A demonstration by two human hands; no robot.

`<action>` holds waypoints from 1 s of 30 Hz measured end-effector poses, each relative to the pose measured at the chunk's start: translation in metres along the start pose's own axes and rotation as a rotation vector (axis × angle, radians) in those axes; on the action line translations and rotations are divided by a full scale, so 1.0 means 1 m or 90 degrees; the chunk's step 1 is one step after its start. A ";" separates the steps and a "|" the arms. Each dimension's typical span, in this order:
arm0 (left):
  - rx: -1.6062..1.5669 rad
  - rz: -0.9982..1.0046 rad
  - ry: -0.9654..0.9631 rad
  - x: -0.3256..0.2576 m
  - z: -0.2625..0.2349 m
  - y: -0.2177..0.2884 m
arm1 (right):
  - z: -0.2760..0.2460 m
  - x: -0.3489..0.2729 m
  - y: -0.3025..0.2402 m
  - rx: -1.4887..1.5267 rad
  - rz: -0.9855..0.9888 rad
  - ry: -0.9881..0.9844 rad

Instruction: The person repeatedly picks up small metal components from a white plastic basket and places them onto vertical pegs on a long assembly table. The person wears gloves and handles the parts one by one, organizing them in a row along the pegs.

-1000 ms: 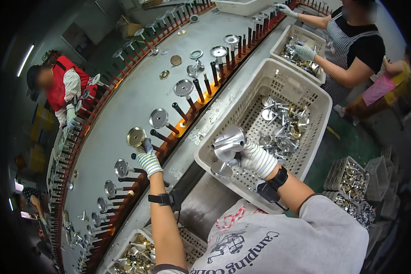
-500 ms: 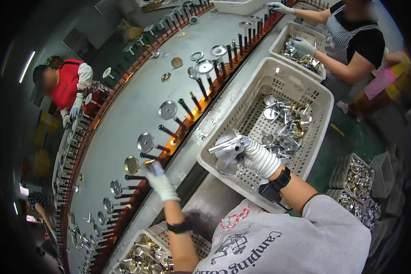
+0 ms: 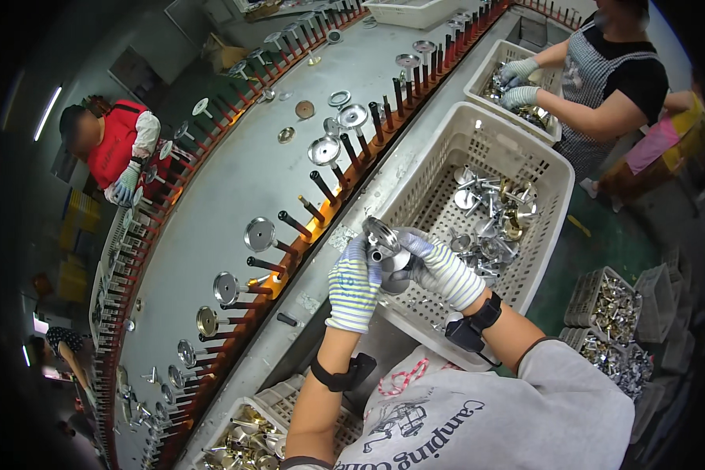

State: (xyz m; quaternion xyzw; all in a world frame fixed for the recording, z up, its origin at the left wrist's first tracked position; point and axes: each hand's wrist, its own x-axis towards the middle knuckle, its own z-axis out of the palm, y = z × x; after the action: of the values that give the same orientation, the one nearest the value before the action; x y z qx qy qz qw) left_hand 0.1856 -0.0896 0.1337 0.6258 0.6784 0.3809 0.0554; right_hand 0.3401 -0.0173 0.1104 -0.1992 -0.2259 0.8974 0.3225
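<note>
Both my hands wear striped work gloves and meet over the near left corner of a large pale plastic crate [image 3: 552, 168]. My right hand [image 3: 450, 274] is closed around several shiny silver metal parts, each a round disc with a tube-like stem. My left hand [image 3: 354, 286] grips a silver disc-headed part [image 3: 381, 235] from its left side; its fingertips are partly hidden behind the metal. Below that part, another silver disc [image 3: 395, 282] shows between the hands. Inside the crate lies a loose heap of similar silver and brass-coloured parts [image 3: 489, 223].
A curved line of upright dark spindles [image 3: 321, 188], many topped with discs, runs along the grey table [image 3: 235, 196]. A short black rod [image 3: 287, 319] lies on the ledge. One co-worker [image 3: 603, 86] handles parts in another crate [image 3: 489, 59]; another, in red [image 3: 117, 153], stands across the table.
My left hand has come away from the spindles to the right and now meets my right hand at the metal parts. The spindles have shifted toward the lower left. The co-worker's far hand has entered the crate.
</note>
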 end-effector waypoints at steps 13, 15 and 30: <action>-0.136 -0.265 0.325 0.041 -0.020 -0.201 | 0.000 0.004 0.010 0.013 0.043 0.021; -0.033 -0.339 0.321 0.025 -0.018 -0.232 | 0.004 0.002 0.010 0.008 0.052 0.017; -0.278 -0.392 0.489 -0.024 -0.082 -0.209 | 0.020 -0.003 0.004 -0.057 0.033 -0.027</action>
State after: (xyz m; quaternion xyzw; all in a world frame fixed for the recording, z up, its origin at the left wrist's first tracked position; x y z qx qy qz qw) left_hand -0.0230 -0.1322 0.0590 0.1876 0.7069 0.6807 0.0416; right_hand 0.3302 -0.0274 0.1254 -0.2005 -0.2675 0.8983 0.2851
